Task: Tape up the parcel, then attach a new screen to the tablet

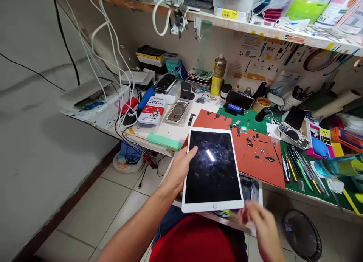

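Note:
A white-framed tablet (pixel 212 167) with a dark, smudged screen and a round home button is tilted up in front of me. My left hand (pixel 181 165) grips its left edge, the thumb on the front and the other fingers hidden behind. Just off the tablet's lower right corner is my right hand (pixel 259 220), its fingers curled and smeared by motion. Whether anything is between those fingers does not show. Beneath the tablet an open drawer (pixel 255 190) juts out, with small items inside.
Small phone parts lie on an orange mat (pixel 261 156). Screwdrivers and tweezers (pixel 303 167) rest on the green mat to the right. At the back stand a yellow spray can (pixel 218 75) and a propped phone (pixel 239 99). White cables (pixel 113 50) hang at left.

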`<state>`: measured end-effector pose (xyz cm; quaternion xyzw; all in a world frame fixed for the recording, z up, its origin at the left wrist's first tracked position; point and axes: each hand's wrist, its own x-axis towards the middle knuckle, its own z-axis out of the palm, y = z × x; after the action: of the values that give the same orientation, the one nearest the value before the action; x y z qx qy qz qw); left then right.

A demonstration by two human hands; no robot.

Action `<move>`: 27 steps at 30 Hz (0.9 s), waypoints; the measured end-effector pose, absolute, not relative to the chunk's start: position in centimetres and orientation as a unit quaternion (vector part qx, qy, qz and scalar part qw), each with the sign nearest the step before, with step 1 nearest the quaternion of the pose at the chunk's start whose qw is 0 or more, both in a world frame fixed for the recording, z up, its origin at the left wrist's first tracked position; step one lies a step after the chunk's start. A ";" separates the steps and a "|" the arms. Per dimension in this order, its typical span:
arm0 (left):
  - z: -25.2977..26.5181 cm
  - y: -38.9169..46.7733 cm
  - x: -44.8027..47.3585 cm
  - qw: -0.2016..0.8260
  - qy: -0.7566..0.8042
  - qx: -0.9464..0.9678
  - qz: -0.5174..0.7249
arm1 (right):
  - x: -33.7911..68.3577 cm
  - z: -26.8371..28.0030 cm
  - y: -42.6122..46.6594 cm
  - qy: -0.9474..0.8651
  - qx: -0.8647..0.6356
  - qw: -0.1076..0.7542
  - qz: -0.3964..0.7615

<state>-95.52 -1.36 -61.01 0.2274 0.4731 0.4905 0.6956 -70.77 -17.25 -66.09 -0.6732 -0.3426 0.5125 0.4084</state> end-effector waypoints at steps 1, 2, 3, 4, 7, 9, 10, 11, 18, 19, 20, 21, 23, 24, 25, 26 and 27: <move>-61.2 -1.2 -95.7 0.693 0.478 0.225 0.491 | -70.8 -68.0 -19.8 -0.403 -0.679 0.343 0.509; -61.3 -1.1 -95.9 0.690 0.483 0.222 0.491 | -70.9 -69.9 -22.1 -0.477 -0.683 0.276 0.479; -61.5 -0.9 -96.0 0.688 0.487 0.219 0.492 | -71.1 -71.8 -23.9 -0.504 -0.683 0.252 0.465; -61.7 -0.8 -96.0 0.686 0.491 0.216 0.492 | -71.3 -73.6 -25.3 -0.520 -0.679 0.242 0.458; -61.9 -0.7 -96.1 0.686 0.500 0.206 0.487 | -71.8 -77.8 -26.9 -0.548 -0.677 0.227 0.435; -61.9 -0.7 -96.1 0.687 0.504 0.201 0.483 | -71.9 -79.5 -26.7 -0.563 -0.680 0.223 0.414; -61.9 -0.8 -96.2 0.688 0.505 0.200 0.482 | -72.0 -80.0 -26.4 -0.571 -0.681 0.223 0.401; -61.8 -0.8 -96.4 0.688 0.507 0.197 0.481 | -72.0 -80.4 -26.2 -0.581 -0.680 0.223 0.389; -61.2 -1.4 -99.5 0.665 0.569 0.129 0.467 | -71.1 -82.1 -22.6 -0.634 -0.672 0.240 0.297; -61.1 -1.5 -100.0 0.661 0.576 0.116 0.467 | -70.8 -82.3 -21.6 -0.640 -0.670 0.244 0.287; -61.1 -1.7 -100.5 0.657 0.583 0.103 0.466 | -70.6 -82.6 -20.6 -0.645 -0.668 0.248 0.277; -61.0 -1.8 -101.0 0.653 0.591 0.088 0.466 | -70.3 -82.8 -19.5 -0.648 -0.668 0.251 0.268; -61.1 -2.0 -101.8 0.643 0.608 0.061 0.462 | -69.8 -83.3 -17.2 -0.651 -0.669 0.256 0.252; -61.2 -2.1 -102.2 0.637 0.617 0.050 0.461 | -69.5 -83.5 -16.1 -0.650 -0.671 0.258 0.244; -61.4 -2.2 -102.6 0.633 0.621 0.041 0.461 | -69.3 -83.7 -15.1 -0.651 -0.672 0.260 0.239; -61.7 -2.3 -102.9 0.630 0.624 0.037 0.461 | -69.0 -83.8 -14.1 -0.651 -0.672 0.262 0.236; -62.1 -2.4 -103.1 0.631 0.623 0.036 0.460 | -68.7 -83.9 -13.1 -0.652 -0.671 0.263 0.235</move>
<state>-103.11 -2.38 -62.08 0.0361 0.6234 0.4604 0.6309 -68.71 -13.08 -83.93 -0.6715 -0.6517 0.2348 0.2632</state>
